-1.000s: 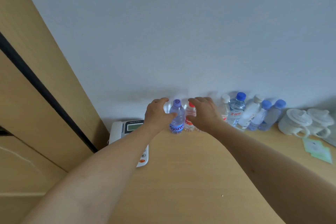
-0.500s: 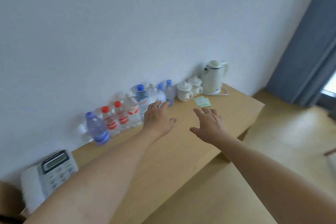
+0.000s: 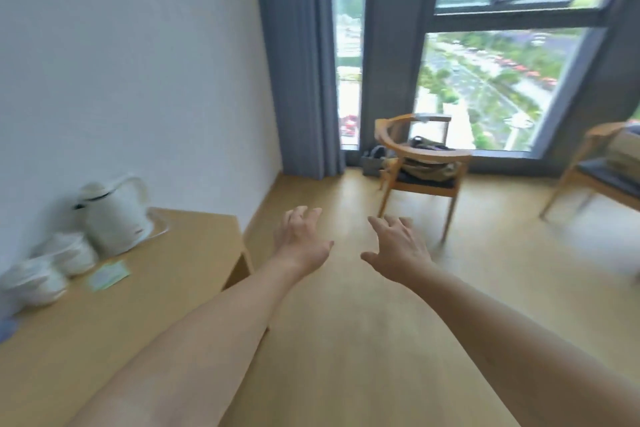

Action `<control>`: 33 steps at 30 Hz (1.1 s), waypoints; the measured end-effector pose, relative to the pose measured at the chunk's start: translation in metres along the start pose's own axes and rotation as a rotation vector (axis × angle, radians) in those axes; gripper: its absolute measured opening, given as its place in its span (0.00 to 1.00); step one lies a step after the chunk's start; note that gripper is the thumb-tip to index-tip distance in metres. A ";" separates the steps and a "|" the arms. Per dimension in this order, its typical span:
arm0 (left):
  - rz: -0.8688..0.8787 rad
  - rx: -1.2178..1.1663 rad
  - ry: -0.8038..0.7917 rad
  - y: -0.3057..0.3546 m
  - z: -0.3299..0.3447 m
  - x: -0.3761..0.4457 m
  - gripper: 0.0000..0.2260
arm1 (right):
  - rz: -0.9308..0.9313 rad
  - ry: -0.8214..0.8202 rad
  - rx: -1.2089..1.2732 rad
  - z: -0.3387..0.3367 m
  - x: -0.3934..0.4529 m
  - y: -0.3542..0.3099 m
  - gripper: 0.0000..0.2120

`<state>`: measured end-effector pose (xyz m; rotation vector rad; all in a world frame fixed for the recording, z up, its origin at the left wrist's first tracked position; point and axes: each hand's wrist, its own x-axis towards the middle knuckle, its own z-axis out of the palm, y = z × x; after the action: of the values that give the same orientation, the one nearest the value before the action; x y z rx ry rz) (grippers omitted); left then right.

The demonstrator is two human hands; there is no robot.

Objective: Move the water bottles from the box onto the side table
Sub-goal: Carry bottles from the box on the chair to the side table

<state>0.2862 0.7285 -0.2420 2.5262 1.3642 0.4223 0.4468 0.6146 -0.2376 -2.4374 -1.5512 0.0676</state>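
Note:
My left hand [image 3: 300, 239] and my right hand [image 3: 398, 250] are stretched out in front of me over the wooden floor, fingers spread and relaxed, holding nothing. The wooden side table [image 3: 114, 315] lies to the left of my left arm. At the far left edge a blue blur [image 3: 5, 328] on the table may be a bottle cap; otherwise no bottles are in sight. The box is out of view.
On the table stand a white kettle [image 3: 110, 215], two white lidded cups [image 3: 52, 267] and a green card [image 3: 109, 274]. Ahead are a wooden chair [image 3: 420, 163] with a bag on it, a second chair [image 3: 602, 166] at right, grey curtains and a large window.
My view has swung right, away from the row of bottles on the table toward the window. Both hands have left the bottles and now hover over the floor.

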 end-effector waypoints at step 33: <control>0.853 -0.150 -0.499 0.784 0.429 0.432 0.31 | 1.074 0.079 0.063 -0.103 0.201 0.794 0.34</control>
<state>1.2718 0.6410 -0.3131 2.6986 0.0480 0.0068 1.2547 0.4570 -0.3049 -2.8508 -0.0687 0.1978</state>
